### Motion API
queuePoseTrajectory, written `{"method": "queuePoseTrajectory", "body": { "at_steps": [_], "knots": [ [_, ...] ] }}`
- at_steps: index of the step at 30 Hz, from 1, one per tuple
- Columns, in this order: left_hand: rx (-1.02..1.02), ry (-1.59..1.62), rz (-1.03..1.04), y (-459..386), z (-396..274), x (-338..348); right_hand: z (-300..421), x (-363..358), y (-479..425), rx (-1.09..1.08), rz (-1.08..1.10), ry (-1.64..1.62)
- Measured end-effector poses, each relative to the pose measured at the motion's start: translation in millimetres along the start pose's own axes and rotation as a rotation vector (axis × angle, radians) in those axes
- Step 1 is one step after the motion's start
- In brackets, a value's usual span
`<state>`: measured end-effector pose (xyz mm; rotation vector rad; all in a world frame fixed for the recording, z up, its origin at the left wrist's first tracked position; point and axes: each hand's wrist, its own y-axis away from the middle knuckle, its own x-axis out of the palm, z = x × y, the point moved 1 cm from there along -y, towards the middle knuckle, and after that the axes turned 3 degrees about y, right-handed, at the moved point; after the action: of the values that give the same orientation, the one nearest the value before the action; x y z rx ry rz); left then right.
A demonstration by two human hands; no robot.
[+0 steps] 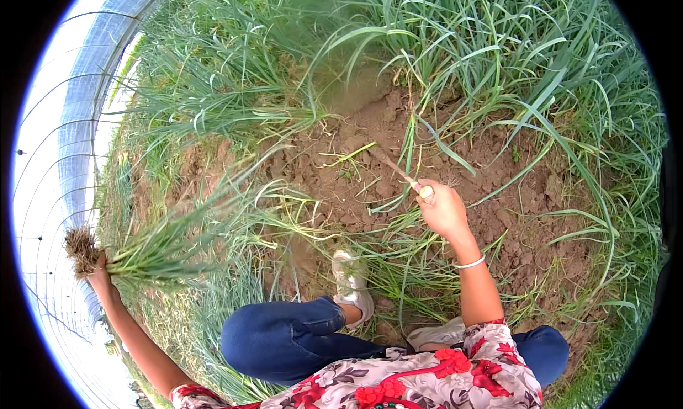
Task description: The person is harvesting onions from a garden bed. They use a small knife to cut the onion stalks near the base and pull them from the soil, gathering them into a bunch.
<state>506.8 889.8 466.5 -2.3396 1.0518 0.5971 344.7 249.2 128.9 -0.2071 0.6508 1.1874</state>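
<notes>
At the far left, my left hand is raised out to the side, closed around a bunch of long green leafy plants. Their matted brown roots point outward, and the leaves trail towards the middle. My right hand grips the handle of a small hand tool over the bare soil. Its narrow, soil-coloured metal part points up and left; I cannot tell the exact kind of tool. Beside it lie a cut green stalk and a few long leaves.
Dense rows of standing green plants fill the top and right. Loose pulled plants lie on the soil by my shoes. Plastic greenhouse sheeting on curved hoops rises at the left.
</notes>
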Motion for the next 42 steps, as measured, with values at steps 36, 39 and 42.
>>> {"method": "queuePoseTrajectory", "body": {
  "at_steps": [36, 39, 42],
  "knots": [
    [1.212, -1.075, 0.724, 64, 131, 601, 129, 223, -199, -0.254, 0.386, 0.369],
    [1.085, -1.287, 0.769, 62, 135, 614, 115, 226, -198, -0.318, 0.341, 0.327],
    [0.849, -1.105, 0.805, 70, 121, 632, 31, 228, -217, -0.352, 0.221, 0.147]
  ]
}}
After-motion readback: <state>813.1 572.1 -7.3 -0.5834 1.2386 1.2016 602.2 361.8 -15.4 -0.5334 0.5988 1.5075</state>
